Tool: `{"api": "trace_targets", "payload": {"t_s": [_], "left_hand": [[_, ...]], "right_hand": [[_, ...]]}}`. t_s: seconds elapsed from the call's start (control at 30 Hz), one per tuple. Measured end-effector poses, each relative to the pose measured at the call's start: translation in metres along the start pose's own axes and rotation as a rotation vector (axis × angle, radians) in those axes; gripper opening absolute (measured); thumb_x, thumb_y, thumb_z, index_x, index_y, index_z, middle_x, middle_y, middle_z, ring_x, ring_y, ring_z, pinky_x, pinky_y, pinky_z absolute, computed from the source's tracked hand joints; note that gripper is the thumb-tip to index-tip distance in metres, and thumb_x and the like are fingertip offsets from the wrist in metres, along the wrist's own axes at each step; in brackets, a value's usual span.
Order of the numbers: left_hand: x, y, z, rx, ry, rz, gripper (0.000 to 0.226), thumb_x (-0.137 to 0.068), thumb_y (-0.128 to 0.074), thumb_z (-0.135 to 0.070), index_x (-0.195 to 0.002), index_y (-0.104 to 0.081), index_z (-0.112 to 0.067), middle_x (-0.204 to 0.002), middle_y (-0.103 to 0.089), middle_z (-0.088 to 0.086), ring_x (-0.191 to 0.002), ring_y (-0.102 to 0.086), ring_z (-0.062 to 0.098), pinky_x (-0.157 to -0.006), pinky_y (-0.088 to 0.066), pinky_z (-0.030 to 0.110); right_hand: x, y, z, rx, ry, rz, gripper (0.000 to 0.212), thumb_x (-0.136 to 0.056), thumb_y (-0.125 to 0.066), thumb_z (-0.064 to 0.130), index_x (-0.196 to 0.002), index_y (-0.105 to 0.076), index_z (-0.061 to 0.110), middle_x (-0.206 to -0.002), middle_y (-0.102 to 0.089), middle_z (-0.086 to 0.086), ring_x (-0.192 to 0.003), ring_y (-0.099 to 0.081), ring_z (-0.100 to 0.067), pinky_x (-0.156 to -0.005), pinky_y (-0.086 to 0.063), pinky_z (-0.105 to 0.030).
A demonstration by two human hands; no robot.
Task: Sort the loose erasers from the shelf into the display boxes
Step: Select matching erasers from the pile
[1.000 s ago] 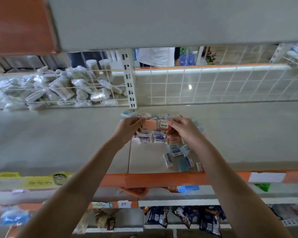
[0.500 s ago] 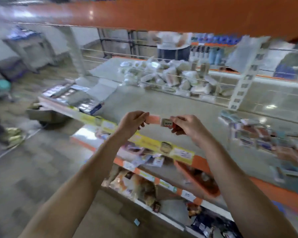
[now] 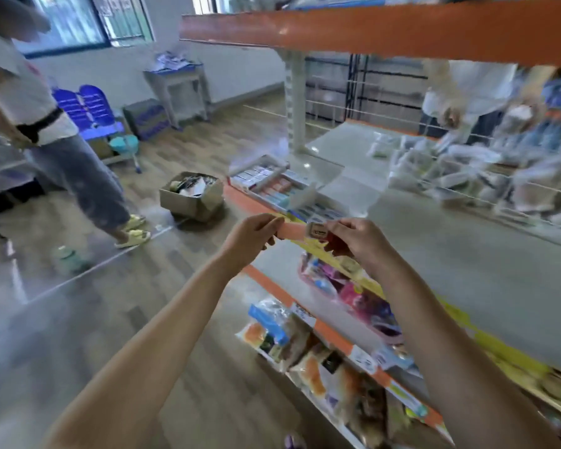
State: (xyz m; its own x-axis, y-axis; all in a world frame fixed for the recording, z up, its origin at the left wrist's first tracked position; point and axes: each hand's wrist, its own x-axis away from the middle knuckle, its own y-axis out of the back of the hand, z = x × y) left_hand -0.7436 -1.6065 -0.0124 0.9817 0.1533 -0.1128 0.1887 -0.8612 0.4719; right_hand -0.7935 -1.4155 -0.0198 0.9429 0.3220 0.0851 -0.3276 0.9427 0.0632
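Both the left hand (image 3: 251,236) and the right hand (image 3: 353,236) are still pinching the erasers (image 3: 300,230), now swinging away from the loose pile toward the display boxes (image 3: 274,186), indicating transfer is underway.

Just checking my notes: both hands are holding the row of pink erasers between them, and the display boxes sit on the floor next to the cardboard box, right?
Not quite. The head view shows the display boxes on the shelf, not the floor; only the cardboard box sits there. The left hand and right hand do hold the pink erasers between them.
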Motion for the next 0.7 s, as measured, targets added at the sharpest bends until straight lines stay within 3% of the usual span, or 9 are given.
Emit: {"api": "trace_targets", "payload": {"t_s": [0.13,0.33,0.47,0.6,0.7], "left_hand": [[-0.048,0.043,0.031,0.008,0.001,-0.057,0.032,-0.096,-0.049,-0.015,-0.066,-0.059,-0.020,-0.053,-0.052,-0.007,-0.043,-0.043,-0.002,-0.048,-0.035,0.014],[-0.148,0.096,0.058,-0.021,-0.011,-0.052,0.031,-0.096,-0.051,-0.020,-0.066,-0.060,-0.020,-0.053,-0.052,-0.005,-0.040,-0.042,-0.001,-0.045,-0.033,0.014],[-0.213,0.116,0.068,-0.058,-0.026,-0.031,0.027,-0.095,-0.053,-0.026,-0.070,-0.063,-0.023,-0.058,-0.055,-0.002,-0.050,-0.048,0.009,-0.053,-0.038,0.024],[-0.261,0.126,0.088,-0.085,-0.035,0.019,0.027,-0.092,-0.054,-0.035,-0.069,-0.065,-0.029,-0.056,-0.058,-0.010,-0.052,-0.050,0.006,-0.056,-0.042,0.025],[-0.298,0.130,0.102,-0.056,-0.066,0.108,0.022,-0.095,-0.052,-0.024,-0.079,-0.065,-0.018,-0.061,-0.057,-0.007,-0.057,-0.049,0.008,-0.059,-0.042,0.025]], "right_hand": [[-0.068,-0.036,0.010,0.028,0.035,0.019,0.022,-0.092,-0.057,0.018,-0.091,-0.065,-0.003,-0.065,-0.061,-0.009,-0.045,-0.060,-0.006,-0.044,-0.046,-0.015],[-0.178,-0.073,0.034,0.097,0.044,0.034,0.020,-0.093,-0.056,0.020,-0.076,-0.064,0.013,-0.061,-0.065,-0.001,-0.046,-0.061,-0.005,-0.045,-0.047,-0.015],[-0.236,-0.086,0.045,0.155,0.046,0.001,0.020,-0.092,-0.057,0.023,-0.075,-0.063,0.014,-0.067,-0.065,-0.003,-0.050,-0.059,-0.009,-0.048,-0.045,-0.020],[-0.278,-0.098,0.043,0.183,-0.024,-0.008,0.024,-0.092,-0.058,0.025,-0.083,-0.064,0.004,-0.074,-0.066,-0.006,-0.046,-0.059,-0.004,-0.048,-0.043,-0.017],[-0.306,-0.106,0.037,0.256,-0.084,-0.050,0.020,-0.091,-0.059,0.026,-0.078,-0.062,0.010,-0.073,-0.065,-0.004,-0.047,-0.059,-0.003,-0.052,-0.040,-0.022]]}}
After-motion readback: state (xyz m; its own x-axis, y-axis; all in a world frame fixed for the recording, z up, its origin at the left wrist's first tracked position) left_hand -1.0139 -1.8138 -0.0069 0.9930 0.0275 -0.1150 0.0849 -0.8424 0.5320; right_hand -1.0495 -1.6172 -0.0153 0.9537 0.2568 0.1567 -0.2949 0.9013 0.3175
